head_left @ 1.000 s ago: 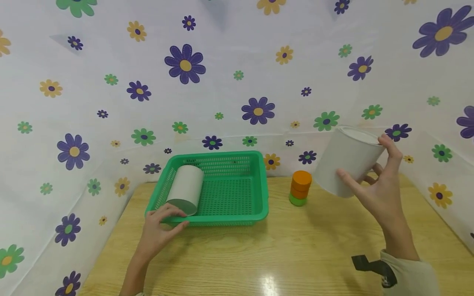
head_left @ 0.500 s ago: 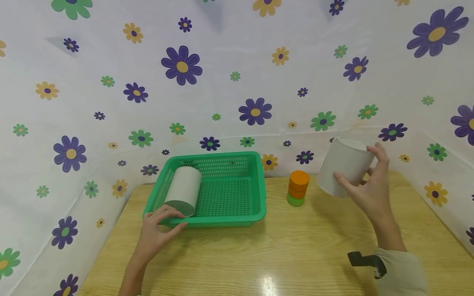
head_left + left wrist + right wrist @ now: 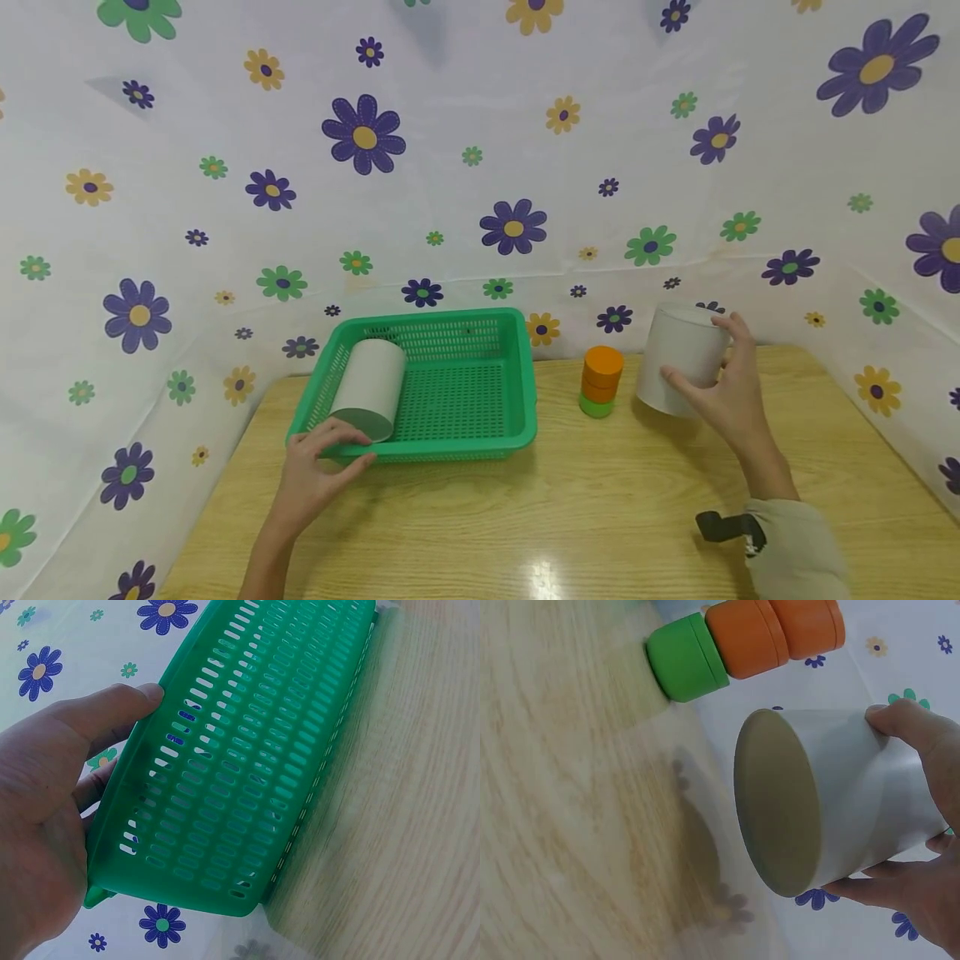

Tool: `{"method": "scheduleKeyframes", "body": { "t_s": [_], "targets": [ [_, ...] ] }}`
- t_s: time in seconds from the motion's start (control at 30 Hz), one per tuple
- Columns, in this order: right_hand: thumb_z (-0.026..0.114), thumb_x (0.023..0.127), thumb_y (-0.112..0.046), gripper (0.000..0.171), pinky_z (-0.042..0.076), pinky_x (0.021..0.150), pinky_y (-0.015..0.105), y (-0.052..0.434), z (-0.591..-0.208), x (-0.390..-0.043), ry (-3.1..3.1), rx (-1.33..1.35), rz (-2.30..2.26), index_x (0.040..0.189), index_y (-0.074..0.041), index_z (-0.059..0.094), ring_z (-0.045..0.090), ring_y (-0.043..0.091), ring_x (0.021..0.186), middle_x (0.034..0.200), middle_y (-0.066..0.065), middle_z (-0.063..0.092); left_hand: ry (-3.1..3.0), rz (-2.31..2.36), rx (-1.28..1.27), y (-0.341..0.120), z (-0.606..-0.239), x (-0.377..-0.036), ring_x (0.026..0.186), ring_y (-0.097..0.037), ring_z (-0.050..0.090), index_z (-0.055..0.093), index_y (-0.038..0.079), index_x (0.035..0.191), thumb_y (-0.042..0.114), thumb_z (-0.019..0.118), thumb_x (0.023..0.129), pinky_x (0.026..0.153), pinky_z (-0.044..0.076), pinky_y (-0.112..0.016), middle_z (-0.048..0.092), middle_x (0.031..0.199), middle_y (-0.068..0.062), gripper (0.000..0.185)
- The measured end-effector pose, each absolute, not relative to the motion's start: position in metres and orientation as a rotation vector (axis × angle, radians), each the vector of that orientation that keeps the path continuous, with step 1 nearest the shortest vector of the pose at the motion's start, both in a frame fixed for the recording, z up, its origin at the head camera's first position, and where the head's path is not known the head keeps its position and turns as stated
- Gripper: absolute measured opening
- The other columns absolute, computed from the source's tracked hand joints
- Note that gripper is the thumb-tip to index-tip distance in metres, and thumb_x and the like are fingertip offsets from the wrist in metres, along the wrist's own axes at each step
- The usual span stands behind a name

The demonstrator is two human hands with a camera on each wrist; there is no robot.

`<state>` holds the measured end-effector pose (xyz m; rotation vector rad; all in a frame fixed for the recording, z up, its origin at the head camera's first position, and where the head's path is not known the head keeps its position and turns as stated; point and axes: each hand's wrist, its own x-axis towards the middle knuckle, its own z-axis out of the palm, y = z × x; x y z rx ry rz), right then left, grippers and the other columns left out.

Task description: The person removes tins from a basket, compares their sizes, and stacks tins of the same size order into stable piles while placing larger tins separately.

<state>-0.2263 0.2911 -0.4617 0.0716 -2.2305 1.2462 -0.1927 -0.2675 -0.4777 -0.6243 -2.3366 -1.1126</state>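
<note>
Head view: the right hand [image 3: 723,400] grips a plain white cardboard cylinder [image 3: 681,358], thumb on the near side and fingers curled round the far side. The cylinder's long axis stands nearly upright, leaning a little so that its closed top tips away to the right; in the right wrist view its flat base [image 3: 776,802] faces the wooden tabletop [image 3: 570,517], and whether it touches the wood cannot be told. Just to its left stands a small stack of round blocks, two orange on one green [image 3: 600,382].

The left hand [image 3: 315,471] holds the near left corner of a green perforated plastic basket [image 3: 480,442], thumb over the rim and fingers beneath. In the basket's left half a second white cylinder [image 3: 369,387] lies on its side, its axis running from front to back.

The table is light wood grain. A white cloth printed with purple, green and yellow flowers [image 3: 480,167] hangs behind and on both sides.
</note>
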Motion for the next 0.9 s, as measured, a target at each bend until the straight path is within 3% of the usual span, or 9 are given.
{"method": "scheduleKeyframes", "body": {
  "t_s": [0.27,0.47,0.53,0.9],
  "targets": [
    [0.087,0.075,-0.004,0.099,0.038,0.089,0.08,0.294,-0.471,-0.228,-2.241,0.103,1.222,0.154,-0.01,0.027,0.032,0.054,0.138,0.167,0.02,0.014,-2.349,-1.112,-0.621,-0.266,-0.474,-0.19,0.091,-0.012,0.062,0.075,0.023,0.094,0.002,0.092,0.072,0.086,0.021,-0.034,0.068,0.096,0.006,0.034],
    [0.083,0.081,-0.009,0.096,0.045,0.078,0.077,0.295,-0.469,-0.225,-2.303,0.106,1.202,0.156,-0.011,0.023,0.05,0.056,0.109,0.15,0.033,0.034,-2.345,-1.11,-0.628,-0.265,-0.472,-0.189,0.091,-0.012,0.062,0.075,0.021,0.094,0.002,0.091,0.073,0.086,0.02,-0.034,0.068,0.096,0.006,0.032],
    [0.082,0.083,-0.011,0.094,0.045,0.077,0.078,0.294,-0.468,-0.224,-2.324,0.107,1.195,0.156,-0.012,0.022,0.051,0.058,0.106,0.148,0.034,0.036,-2.34,-1.112,-0.629,-0.266,-0.473,-0.189,0.091,-0.012,0.063,0.075,0.02,0.093,0.002,0.091,0.072,0.086,0.02,-0.034,0.069,0.095,0.006,0.032],
    [0.086,0.081,-0.007,0.091,0.047,0.078,0.076,0.285,-0.475,-0.228,-2.275,0.166,1.151,0.156,-0.012,0.035,0.046,0.044,0.116,0.156,0.023,0.035,-2.338,-1.115,-0.631,-0.267,-0.474,-0.191,0.091,-0.011,0.062,0.076,0.021,0.094,0.002,0.091,0.073,0.086,0.02,-0.034,0.069,0.096,0.006,0.032]
  ]
}}
